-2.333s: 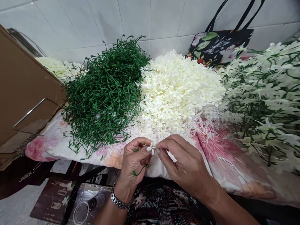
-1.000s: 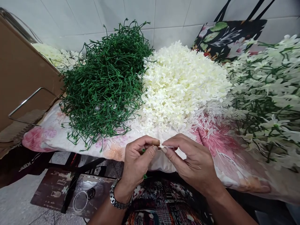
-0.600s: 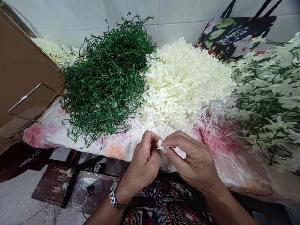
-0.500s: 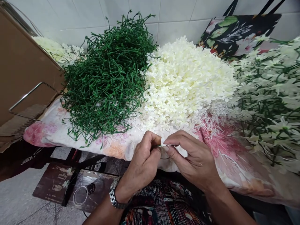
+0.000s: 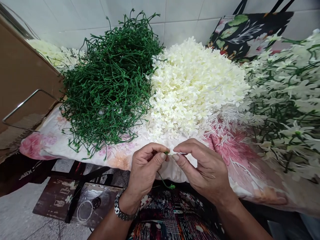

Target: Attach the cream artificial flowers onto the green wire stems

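Observation:
My left hand (image 5: pixel 146 170), with a watch on its wrist, pinches a green plastic flower stem (image 5: pixel 171 187) between thumb and forefinger. One end of the stem shows at the fingertips and a branch hangs below the palm. Close against it, my right hand (image 5: pixel 203 170) pinches a small white artificial flower (image 5: pixel 171 151), mostly hidden by the fingers. The two sets of fingertips almost meet. Behind the hands rise a heap of green stems (image 5: pixel 112 80) on the left and a heap of cream-white flower heads (image 5: pixel 195 83) on the right.
A floral cloth (image 5: pixel 120 160) covers the work surface. Finished-looking white flower sprays (image 5: pixel 295 100) crowd the right side. A cardboard box (image 5: pixel 27 73) and a metal wire handle (image 5: pixel 22 103) stand left. A floral bag (image 5: pixel 250 36) leans on the tiled wall. Below left sits a roll of tape (image 5: pixel 85 210).
My left hand has moved slightly left and its fingertips have opened away from the white flower. The green stem's end and hanging branch now show. The view has shifted a little.

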Available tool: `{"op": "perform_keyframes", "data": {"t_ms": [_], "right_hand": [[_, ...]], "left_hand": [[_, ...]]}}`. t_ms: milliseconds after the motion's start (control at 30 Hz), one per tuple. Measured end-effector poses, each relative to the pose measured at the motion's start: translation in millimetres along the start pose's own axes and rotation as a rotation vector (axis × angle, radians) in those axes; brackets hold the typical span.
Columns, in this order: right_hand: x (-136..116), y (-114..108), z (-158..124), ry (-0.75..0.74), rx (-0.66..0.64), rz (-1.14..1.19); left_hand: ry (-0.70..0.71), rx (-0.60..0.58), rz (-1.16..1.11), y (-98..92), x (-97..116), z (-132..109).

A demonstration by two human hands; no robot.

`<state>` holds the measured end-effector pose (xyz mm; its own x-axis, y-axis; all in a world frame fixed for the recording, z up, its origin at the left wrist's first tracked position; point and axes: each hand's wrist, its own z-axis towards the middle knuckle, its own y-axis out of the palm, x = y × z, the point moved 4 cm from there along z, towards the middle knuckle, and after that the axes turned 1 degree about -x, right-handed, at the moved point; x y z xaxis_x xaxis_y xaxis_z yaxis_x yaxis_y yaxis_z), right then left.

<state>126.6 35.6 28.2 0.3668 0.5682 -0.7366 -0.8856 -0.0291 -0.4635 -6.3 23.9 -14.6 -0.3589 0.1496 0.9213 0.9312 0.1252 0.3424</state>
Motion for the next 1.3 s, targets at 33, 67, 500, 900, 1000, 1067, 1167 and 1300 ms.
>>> {"op": "perform_keyframes", "data": {"t_ms": [33,67,500,900,1000,1067,1167,1300], "right_hand": [[-1,0,1,-0.008,0.004,-0.005],[-2,0,1,-0.016,0.007,-0.008],[-2,4,-2,-0.105,-0.022,-0.076],[-3,5,0,-0.101,-0.102,-0.096],[-4,6,0,-0.141,-0.099,-0.156],[-5,7,-1,-0.167,-0.097,-0.2],[-3,9,-2,-0.18,-0.106,-0.24],[0,12,-1,-0.175,-0.118,-0.261]], "left_hand": [[0.0,-0.004,-0.023,-0.2,0,0],[0.002,-0.006,-0.037,-0.5,0,0],[-0.049,0.01,-0.02,0.4,-4,2],[0.209,-0.008,0.241,-8.0,3,1],[0.254,-0.007,0.314,-7.0,6,0],[0.258,0.0,0.347,-6.5,7,-1],[0.232,0.005,0.372,-6.3,5,-1],[0.206,0.005,0.398,-6.0,4,0]]}}
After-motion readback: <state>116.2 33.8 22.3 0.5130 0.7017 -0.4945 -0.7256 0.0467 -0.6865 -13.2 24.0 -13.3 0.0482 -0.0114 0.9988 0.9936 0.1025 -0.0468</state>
